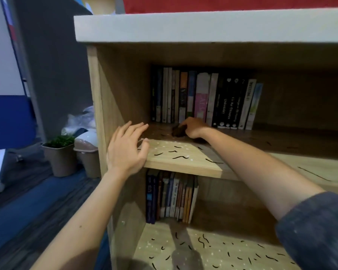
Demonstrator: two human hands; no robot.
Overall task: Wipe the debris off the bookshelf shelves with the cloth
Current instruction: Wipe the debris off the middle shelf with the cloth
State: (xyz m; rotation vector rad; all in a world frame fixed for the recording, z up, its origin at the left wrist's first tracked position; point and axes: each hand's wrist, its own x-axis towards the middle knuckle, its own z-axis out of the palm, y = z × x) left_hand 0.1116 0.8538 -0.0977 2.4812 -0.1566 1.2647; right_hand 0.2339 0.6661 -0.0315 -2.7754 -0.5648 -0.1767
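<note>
Progress is early: debris [180, 157] lies uncleared on the upper shelf [183, 168] and the lower shelf [224, 250]. Right hand [195, 127] grips the cloth [179, 131] deep on the upper shelf, just before the books [203, 98] (area shadowed). Left hand [125, 151] rests, fingers spread, on the front edge. Sweep room lies rightward; the side panel [113, 106] bounds the left.

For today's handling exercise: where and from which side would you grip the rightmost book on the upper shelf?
Pinch the rightmost book across its spine near the top, coming from the front-right: it stands upright, spine outward, with nothing against its right face.
</note>
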